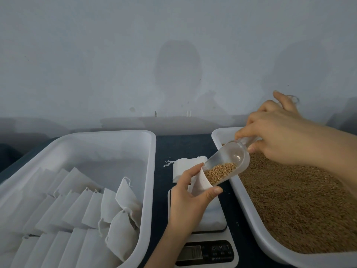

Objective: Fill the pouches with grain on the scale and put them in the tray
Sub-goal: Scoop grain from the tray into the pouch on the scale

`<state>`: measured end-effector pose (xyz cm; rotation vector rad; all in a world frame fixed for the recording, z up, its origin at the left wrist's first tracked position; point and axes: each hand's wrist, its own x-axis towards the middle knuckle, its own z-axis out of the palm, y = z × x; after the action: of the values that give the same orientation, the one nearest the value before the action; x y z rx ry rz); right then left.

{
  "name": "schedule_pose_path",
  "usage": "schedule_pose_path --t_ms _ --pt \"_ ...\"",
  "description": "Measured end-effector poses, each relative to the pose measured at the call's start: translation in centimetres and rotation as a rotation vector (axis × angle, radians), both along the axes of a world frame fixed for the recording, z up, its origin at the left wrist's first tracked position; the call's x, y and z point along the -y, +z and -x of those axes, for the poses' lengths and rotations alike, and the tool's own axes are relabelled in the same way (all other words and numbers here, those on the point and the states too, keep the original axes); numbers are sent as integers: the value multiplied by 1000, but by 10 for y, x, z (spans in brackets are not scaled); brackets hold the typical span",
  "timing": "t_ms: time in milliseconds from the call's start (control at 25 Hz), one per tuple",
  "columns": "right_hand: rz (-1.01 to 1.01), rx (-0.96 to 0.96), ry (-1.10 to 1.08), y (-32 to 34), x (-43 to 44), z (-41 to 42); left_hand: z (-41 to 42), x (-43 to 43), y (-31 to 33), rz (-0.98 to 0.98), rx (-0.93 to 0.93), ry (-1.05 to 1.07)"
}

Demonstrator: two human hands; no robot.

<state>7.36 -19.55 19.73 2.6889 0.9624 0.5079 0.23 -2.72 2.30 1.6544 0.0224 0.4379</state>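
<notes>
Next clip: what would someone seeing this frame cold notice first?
The centre draws the eye: the right hand tips a clear scoop of grain into a white pouch that the left hand holds open over the scale. On the right stands a white tub full of the same grain; on the left, a tray with rows of pouches.

- The pouch (200, 183) is between the left hand's (185, 202) thumb and fingers, above the scale (208, 252).
- The scoop (228, 163) has its mouth in the pouch and its handle between the right hand's (280, 136) fingers.
- The tray (149, 171), holding the packed pouches (119, 235), is left of the left fingers.
- The grain bin (219, 137) is beneath the right fingers.
- The spare pouches (183, 168) are behind the left fingers.
</notes>
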Motion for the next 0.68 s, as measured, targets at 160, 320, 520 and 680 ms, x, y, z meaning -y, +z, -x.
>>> schedule_pose_path --t_ms 160,320,520,680 --pt "55 118 78 6 -9 10 0 -1 -1 -24 29 36" --pt "123 329 235 3 -20 20 1 -2 -3 -38 35 68" --pt "119 430 295 -6 -29 27 2 -2 -5 -39 34 113" --pt "68 454 334 -8 -26 27 3 0 -6 -51 56 129"
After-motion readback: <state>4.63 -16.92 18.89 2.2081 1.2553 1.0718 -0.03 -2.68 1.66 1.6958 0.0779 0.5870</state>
